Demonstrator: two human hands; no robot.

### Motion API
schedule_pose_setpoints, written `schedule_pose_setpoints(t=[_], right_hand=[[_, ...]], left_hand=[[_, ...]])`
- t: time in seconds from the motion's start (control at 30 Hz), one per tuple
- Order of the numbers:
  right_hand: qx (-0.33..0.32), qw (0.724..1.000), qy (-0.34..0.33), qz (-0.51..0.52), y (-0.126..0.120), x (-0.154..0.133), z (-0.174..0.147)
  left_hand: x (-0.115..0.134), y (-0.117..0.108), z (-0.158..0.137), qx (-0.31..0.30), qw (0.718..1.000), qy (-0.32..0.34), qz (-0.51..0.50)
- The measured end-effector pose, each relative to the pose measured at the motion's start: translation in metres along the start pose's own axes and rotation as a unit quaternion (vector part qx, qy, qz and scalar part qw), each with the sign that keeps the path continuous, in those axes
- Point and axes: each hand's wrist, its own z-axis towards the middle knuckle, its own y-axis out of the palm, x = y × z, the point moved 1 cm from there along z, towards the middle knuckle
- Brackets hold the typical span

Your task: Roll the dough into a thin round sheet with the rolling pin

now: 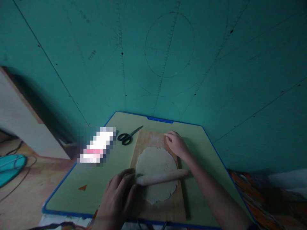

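A flat, roundish sheet of dough [154, 159] with ragged edges lies on a wooden board [160, 212]. Across its lower half rests a wooden rolling pin [163, 177], its right end reaching past the board's edge. My left hand [120, 188] is closed around the pin's left end, which its fingers partly hide. At the board's far right corner is my right hand [176, 143], away from the pin. Its fingers are curled and pressed together over the board; whatever is between them cannot be made out.
Black-handled scissors [127, 137] lie left of the board on a small table [69, 188] with a blue rim. A blurred-out bright rectangular object [98, 145] is farther left. The green wall [134, 80] stands right behind the table. Patterned fabric [254, 195] is at the right.
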Motion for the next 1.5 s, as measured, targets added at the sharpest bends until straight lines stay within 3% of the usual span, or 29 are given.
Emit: schedule_pose_setpoints(t=[0.33,0.6,0.87,1.03,1.17,1.3,1.37,1.5], right_hand=[[-0.084,0.985,-0.03,-0.149,-0.008,-0.009,-0.003],[-0.092,0.986,0.031,-0.133,-0.003,0.006,0.024],[-0.05,0.994,0.052,-0.081,0.02,0.015,0.033],[0.046,0.994,0.098,-0.025,0.001,0.039,0.028],[0.106,0.979,0.177,0.002,-0.042,0.077,-0.008],[0.162,0.943,0.29,0.007,-0.091,0.129,-0.073],[0.166,0.916,0.365,-0.001,-0.109,0.158,-0.113],[0.114,0.915,0.382,-0.065,-0.125,0.202,-0.189]], left_hand=[[0.0,0.0,-0.001,-0.005,1.0,0.006,-0.005],[0.0,0.0,0.0,0.01,1.0,0.009,-0.007],[-0.002,0.001,0.0,0.02,1.0,0.024,0.0],[0.001,0.0,0.001,0.011,1.0,0.019,-0.001],[0.007,-0.003,0.002,0.002,1.0,0.001,-0.008],[0.014,-0.006,0.005,-0.024,0.999,-0.03,-0.014],[0.016,-0.007,0.005,-0.032,0.999,-0.039,-0.02],[0.016,-0.006,0.005,-0.029,0.999,-0.037,-0.022]])
